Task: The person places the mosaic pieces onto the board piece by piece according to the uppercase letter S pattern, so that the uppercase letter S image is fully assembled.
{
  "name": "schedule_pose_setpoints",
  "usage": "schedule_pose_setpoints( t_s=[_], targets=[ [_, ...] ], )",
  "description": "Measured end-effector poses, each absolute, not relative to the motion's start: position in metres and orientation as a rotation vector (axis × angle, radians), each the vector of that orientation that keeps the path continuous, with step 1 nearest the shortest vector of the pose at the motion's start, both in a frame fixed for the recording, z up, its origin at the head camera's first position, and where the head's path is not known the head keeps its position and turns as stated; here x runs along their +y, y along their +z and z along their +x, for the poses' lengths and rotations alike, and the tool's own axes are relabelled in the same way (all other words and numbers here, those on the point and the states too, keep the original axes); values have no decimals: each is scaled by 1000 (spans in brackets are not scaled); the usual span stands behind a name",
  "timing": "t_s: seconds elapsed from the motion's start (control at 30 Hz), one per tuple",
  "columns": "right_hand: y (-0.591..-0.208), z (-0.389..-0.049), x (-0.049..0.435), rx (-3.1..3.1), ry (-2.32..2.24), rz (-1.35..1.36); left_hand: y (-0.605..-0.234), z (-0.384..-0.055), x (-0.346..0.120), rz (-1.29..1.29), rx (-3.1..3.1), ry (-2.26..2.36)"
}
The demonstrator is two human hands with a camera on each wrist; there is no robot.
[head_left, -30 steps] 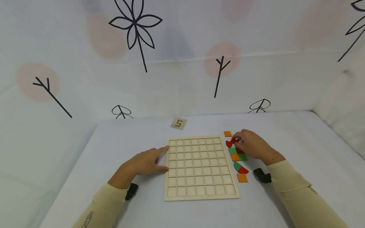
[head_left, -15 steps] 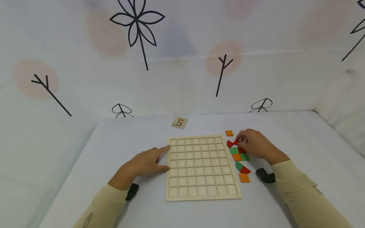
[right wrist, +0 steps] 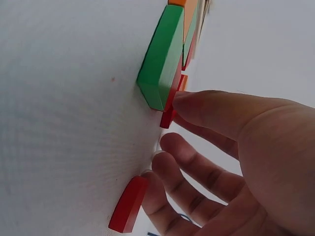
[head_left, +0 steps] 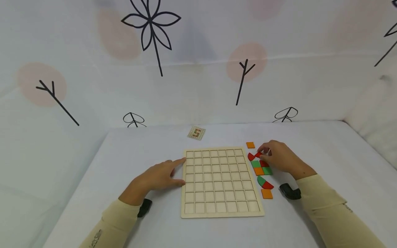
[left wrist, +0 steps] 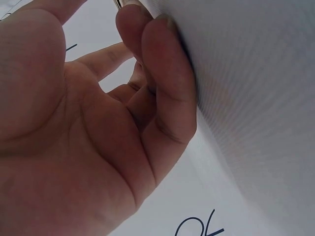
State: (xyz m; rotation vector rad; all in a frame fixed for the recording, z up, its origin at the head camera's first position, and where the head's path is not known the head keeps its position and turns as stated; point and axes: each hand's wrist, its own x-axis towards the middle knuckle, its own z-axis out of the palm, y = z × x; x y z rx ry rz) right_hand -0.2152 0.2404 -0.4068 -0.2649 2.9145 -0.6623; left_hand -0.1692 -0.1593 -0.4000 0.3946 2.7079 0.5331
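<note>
right of centre in the head view, the person's right hand (head_left: 277, 156) pinches a small flat red piece (head_left: 258, 155), partly covered, between thumb and forefinger. the piece lies directly left of that hand, one end at or just beside the tip of a red quarter-round tile (head_left: 251, 157); how its long axis runs i cannot tell. the pale wooden grid board (head_left: 222, 215) lies further left, its left edge touched by the farther left hand (head_left: 158, 176), whose thumb and forefinger reach out, grasping nothing.
</note>
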Motion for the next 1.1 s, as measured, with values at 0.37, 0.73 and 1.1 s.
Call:
schedule_pose_setpoints(
  t_s=[0.37, 0.73, 1.1],
  targets=[
    [-410, -214, 239, 2906, -684, -230, -402, -169, -160, 413, 2708, 535],
    [-409, -214, 239, 2898, -675, -238, -404, -171, -161, 419, 2710, 542],
    [-408, -212, 239, 2944, -748, -356, -403, -171, -162, 444, 2709, 545]
  ],
)
